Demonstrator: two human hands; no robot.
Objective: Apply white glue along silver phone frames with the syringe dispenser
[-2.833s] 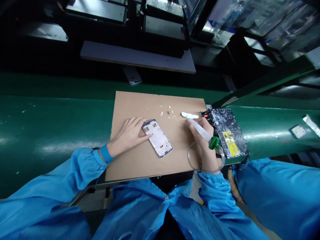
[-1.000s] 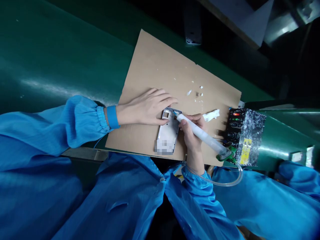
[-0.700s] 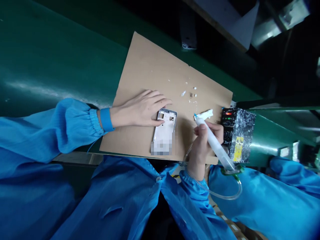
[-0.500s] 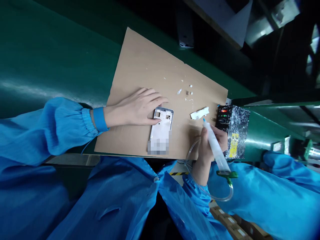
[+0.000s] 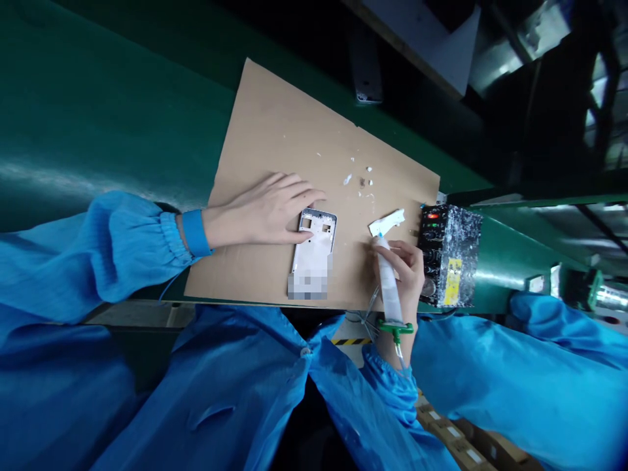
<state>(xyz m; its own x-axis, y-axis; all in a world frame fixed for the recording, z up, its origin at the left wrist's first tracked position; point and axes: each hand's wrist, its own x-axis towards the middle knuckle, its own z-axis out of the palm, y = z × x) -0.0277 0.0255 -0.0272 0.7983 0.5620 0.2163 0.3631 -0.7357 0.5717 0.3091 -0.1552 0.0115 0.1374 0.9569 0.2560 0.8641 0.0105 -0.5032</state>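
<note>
A silver phone frame (image 5: 314, 245) lies on a brown cardboard sheet (image 5: 289, 124). My left hand (image 5: 267, 209) rests flat with fingers spread, its fingertips pressing on the frame's top left corner. My right hand (image 5: 405, 271) is closed around a white glue syringe (image 5: 388, 281) with a green end cap and a clear tube. The syringe tip touches a white glue-smeared scrap (image 5: 387, 222) to the right of the frame. Both arms wear blue sleeves, and a blue band circles my left wrist.
A black control box (image 5: 449, 255) splashed with white glue and with lit indicator lamps sits right of the cardboard. Small white glue blobs (image 5: 358, 182) dot the sheet. Green conveyor surface (image 5: 98, 111) surrounds it. Another phone part (image 5: 367, 72) lies beyond the cardboard in shadow.
My right hand lifted the syringe off the frame's top edge and carried it right to the white scrap. My left hand stayed on the frame.
</note>
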